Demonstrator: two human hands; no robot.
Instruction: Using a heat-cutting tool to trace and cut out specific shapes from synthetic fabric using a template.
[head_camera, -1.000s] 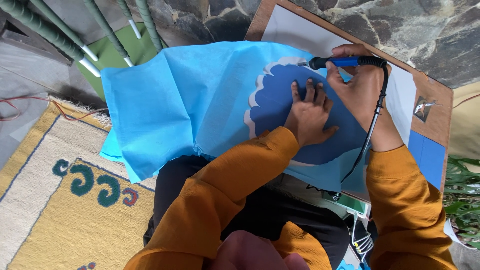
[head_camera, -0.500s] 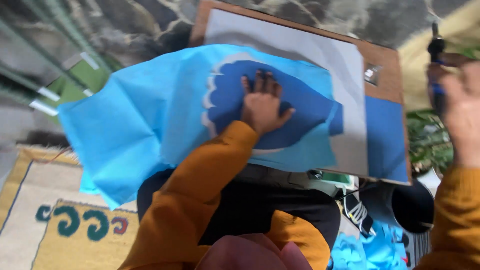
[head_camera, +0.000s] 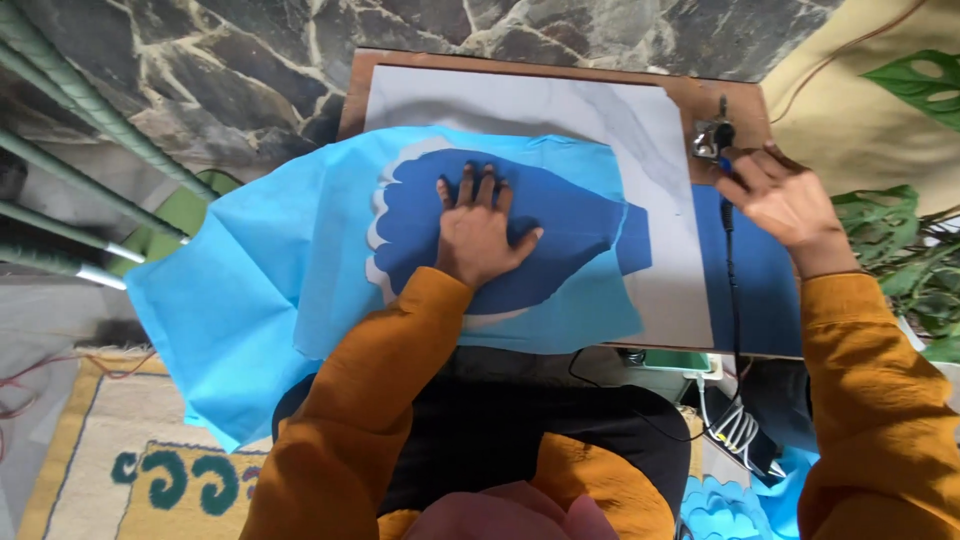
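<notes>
My left hand (head_camera: 478, 232) lies flat, fingers spread, on a dark blue scalloped shape (head_camera: 560, 240) that shows through a light blue fabric sheet (head_camera: 250, 290). The sheet drapes over a wooden board (head_camera: 690, 95) topped with a white sheet (head_camera: 600, 110) on my lap. My right hand (head_camera: 785, 205) is at the board's right side, holding a corded blue-handled tool (head_camera: 724, 165) whose tip points at a small metal stand (head_camera: 708, 138) on the board's corner. The tool's black cord (head_camera: 733, 300) runs down toward my lap.
A stone wall (head_camera: 250, 60) is beyond the board. Green metal bars (head_camera: 70, 120) stand at the left, a patterned rug (head_camera: 120, 440) lies below them. Leafy plant (head_camera: 910, 250) at the right. More cut blue scalloped pieces (head_camera: 725, 505) and a cable bundle (head_camera: 740, 430) sit near my right knee.
My right hand with the tool has left the fabric's top edge and moved right to the metal stand at the board's corner. My left hand stays pressed on the fabric.
</notes>
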